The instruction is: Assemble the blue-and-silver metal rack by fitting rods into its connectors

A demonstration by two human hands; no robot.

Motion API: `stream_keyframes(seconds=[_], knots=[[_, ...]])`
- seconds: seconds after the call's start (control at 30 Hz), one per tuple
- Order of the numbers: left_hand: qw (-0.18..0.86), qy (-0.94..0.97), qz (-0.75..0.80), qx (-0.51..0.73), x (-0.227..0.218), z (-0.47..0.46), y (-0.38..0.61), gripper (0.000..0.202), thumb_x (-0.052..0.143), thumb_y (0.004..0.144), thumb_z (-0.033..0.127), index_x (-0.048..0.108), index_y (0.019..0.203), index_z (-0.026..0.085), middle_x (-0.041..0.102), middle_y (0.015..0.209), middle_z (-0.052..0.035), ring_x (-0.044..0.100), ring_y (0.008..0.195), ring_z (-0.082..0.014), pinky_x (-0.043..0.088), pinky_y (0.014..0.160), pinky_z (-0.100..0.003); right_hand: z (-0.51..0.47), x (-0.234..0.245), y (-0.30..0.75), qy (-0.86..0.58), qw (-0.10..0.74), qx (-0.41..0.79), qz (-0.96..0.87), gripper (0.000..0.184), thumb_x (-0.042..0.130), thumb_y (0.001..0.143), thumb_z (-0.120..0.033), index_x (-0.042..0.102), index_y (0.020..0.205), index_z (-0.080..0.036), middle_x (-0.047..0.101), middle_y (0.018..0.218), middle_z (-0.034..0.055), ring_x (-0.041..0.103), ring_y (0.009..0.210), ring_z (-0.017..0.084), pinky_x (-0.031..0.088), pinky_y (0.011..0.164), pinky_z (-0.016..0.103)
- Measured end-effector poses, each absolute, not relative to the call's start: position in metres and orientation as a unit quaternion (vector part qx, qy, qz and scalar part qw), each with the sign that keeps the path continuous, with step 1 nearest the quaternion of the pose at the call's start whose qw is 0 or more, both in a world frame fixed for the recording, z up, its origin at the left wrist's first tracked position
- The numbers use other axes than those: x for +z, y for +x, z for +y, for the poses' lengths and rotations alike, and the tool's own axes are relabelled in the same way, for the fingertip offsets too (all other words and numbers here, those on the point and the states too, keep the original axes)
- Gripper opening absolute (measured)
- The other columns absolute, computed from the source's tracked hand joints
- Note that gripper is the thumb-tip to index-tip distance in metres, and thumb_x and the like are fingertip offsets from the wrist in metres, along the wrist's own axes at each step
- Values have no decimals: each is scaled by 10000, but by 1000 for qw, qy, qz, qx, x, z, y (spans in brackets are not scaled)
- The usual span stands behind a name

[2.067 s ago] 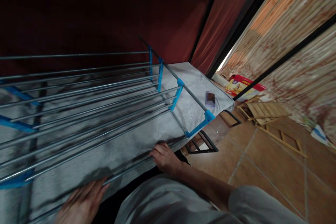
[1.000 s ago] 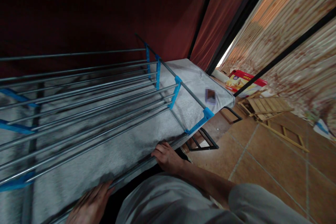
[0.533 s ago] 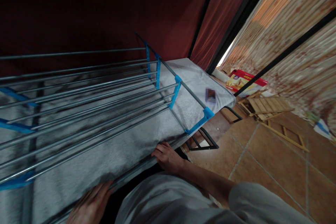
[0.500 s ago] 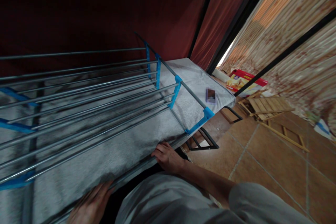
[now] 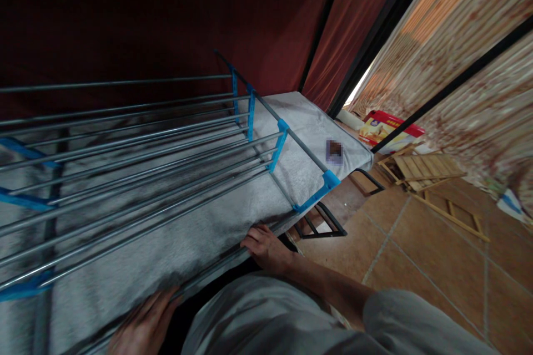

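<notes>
A metal drying rack (image 5: 175, 138) with blue plastic joints fills the left and middle. A grey cloth (image 5: 183, 238) lies spread flat on its lower tier, under the upper rods, and reaches the far end by the doorway. My right hand (image 5: 264, 247) is at the cloth's near edge with its fingers curled over the edge and the front rail. My left hand (image 5: 141, 324) lies further left on the same edge, fingers stretched out along the rail and resting on the cloth. My grey-clad body shows at the bottom.
Dark red curtains (image 5: 341, 39) hang behind the rack. On the tiled floor (image 5: 416, 255) to the right lie a folded wooden slat frame (image 5: 425, 169) and a red and yellow box (image 5: 389, 127). A patterned curtain (image 5: 466, 66) with black bars hangs at right.
My left hand has slid a little to the right along the cloth's near edge since the earliest frame. My right hand has kept its place. The view has shifted slightly.
</notes>
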State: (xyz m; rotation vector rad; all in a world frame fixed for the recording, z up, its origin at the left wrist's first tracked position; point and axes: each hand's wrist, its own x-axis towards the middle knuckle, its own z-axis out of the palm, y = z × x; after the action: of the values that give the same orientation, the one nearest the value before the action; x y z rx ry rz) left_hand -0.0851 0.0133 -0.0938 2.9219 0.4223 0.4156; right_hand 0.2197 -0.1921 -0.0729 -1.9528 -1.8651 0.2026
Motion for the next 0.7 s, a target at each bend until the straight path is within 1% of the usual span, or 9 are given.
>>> stream_keyframes(seconds=[0.1,0.17,0.27,0.3,0.4,0.47,0.53,0.63,0.7], knots=[[80,975,151,141,-93,13,-83,522,283,1024,516,749,1021,279,786,1066,-9,771,910,-236,664,746,-340,-191,-69,220,-706,219,76,-670,197,530,948,-118,610,1118,-178,613,1038,60,547,957,192,446,920,350],[87,974,153,143,-93,12,-83,503,303,1022,501,745,1052,262,786,1061,-27,772,897,-249,664,749,-352,-194,-64,218,-706,231,73,-666,236,530,935,-115,604,1153,-169,614,1075,78,546,988,203,453,938,362],[94,972,156,150,-92,10,-83,477,329,1019,493,728,1113,248,788,1038,-38,771,867,-256,664,732,-362,-211,-59,218,-713,280,69,-639,357,523,909,-103,564,1256,-179,600,1194,110,539,1084,222,454,984,396],[93,972,156,151,-92,9,-83,469,340,1017,500,722,1125,250,787,1040,-35,770,873,-255,664,733,-364,-221,-60,219,-720,306,67,-619,368,509,905,-96,560,1256,-192,599,1208,110,540,1095,223,459,979,402],[91,973,156,145,-92,8,-82,437,347,1015,487,713,1129,275,782,1079,-14,766,923,-241,659,755,-354,-259,-67,230,-765,391,63,-508,256,457,912,-99,586,1099,-217,612,1079,78,567,1007,208,489,896,375],[97,974,157,132,-93,8,-83,420,347,1009,453,717,1121,288,781,1090,-5,763,941,-236,653,784,-353,-283,-76,245,-800,450,53,-394,150,453,934,-151,568,1001,-221,591,967,48,574,906,189,508,815,338],[100,974,168,118,-94,8,-83,415,352,997,418,725,1121,285,780,1098,-14,759,954,-243,645,802,-360,-300,-85,263,-819,486,34,-302,128,468,944,-212,547,1044,-221,576,963,40,577,874,182,518,766,320],[96,973,175,118,-94,8,-83,422,354,987,382,723,1154,262,775,1110,-47,755,960,-261,635,804,-372,-307,-93,288,-837,471,31,-276,285,489,914,-247,536,1193,-214,594,1043,60,591,943,196,526,801,335],[91,974,163,130,-92,8,-83,418,359,989,379,711,1177,256,775,1099,-57,755,946,-262,628,789,-365,-302,-96,298,-843,452,48,-288,301,493,884,-240,569,1174,-215,608,1023,59,597,951,200,520,826,337]])
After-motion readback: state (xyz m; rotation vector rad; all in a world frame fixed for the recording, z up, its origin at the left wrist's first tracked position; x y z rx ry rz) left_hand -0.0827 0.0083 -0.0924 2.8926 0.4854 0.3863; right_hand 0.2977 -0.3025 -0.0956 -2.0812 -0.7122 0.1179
